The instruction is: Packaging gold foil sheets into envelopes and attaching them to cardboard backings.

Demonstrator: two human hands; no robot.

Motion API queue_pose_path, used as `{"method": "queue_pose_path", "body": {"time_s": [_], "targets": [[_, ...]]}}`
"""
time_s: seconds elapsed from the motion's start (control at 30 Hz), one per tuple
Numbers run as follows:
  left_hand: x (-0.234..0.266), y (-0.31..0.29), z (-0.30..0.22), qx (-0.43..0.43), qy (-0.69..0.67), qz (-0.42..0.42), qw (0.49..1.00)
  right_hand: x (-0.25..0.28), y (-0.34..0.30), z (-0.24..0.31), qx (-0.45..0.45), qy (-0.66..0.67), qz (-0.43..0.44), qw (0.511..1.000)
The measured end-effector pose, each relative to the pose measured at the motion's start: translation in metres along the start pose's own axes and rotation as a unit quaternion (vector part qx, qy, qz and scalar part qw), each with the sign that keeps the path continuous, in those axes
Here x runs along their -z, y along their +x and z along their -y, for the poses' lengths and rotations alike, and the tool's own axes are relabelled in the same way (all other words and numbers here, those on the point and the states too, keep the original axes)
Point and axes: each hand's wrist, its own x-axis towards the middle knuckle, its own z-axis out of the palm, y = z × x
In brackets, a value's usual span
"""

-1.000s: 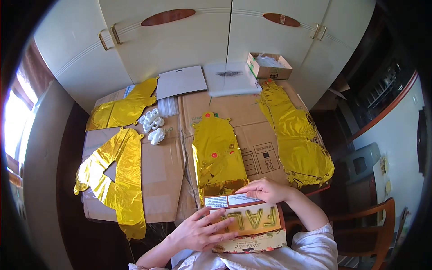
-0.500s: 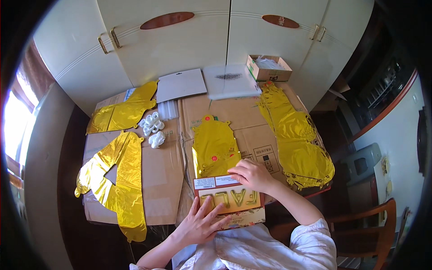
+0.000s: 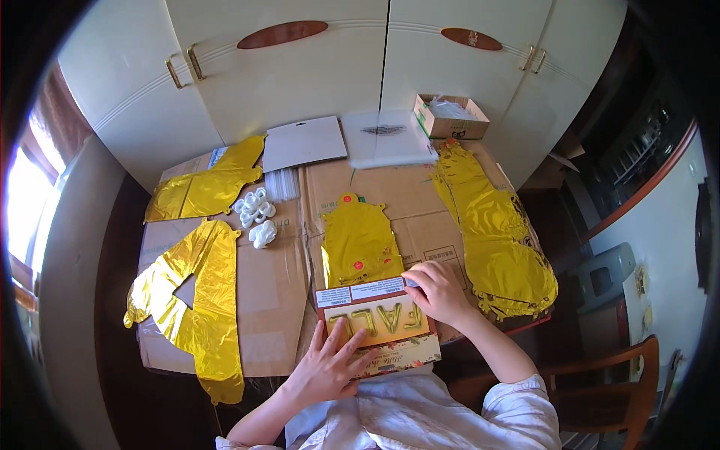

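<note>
A printed cardboard package card with a red border, gold balloon-letter pictures and a floral lower strip lies at the table's front edge. My left hand rests on its lower left part, fingers spread. At its upper right corner my right hand has thumb and index finger pressed together on the edge. Just beyond the card, a flat gold foil balloon with red round stickers lies with its near end against the card's top or beneath it; I cannot tell which.
More flat gold foil balloons lie at the front left, back left and right. White ribbon rolls, a pale card sheet, clear plastic bags and an open carton sit farther back. A wooden chair stands right.
The card has turned slightly, its top left corner shifting left and farther from me. My right hand has moved right to the card's corner. My left hand stays on the card.
</note>
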Motion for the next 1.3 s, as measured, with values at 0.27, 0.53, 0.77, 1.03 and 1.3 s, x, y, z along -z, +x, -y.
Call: {"method": "queue_pose_path", "body": {"time_s": [0.27, 0.53, 0.77, 1.03, 1.3], "targets": [[0.001, 0.002, 0.006, -0.001, 0.004, -0.02, 1.0, -0.006, 0.005, -0.001, 0.026, -0.063, -0.01, 0.998], [-0.004, 0.015, 0.006, 0.021, -0.015, -0.044, 0.999, -0.009, 0.012, 0.0, 0.036, -0.084, -0.004, 0.996], [-0.003, 0.027, -0.002, 0.016, 0.036, -0.027, 0.999, -0.01, 0.012, 0.001, 0.033, -0.083, -0.004, 0.996], [-0.012, 0.025, -0.001, 0.021, 0.025, -0.042, 0.999, -0.013, 0.01, -0.002, 0.018, -0.054, -0.008, 0.998], [-0.01, 0.027, -0.003, 0.03, 0.01, -0.044, 0.999, -0.011, 0.012, -0.006, -0.002, -0.001, 0.004, 1.0]]}}
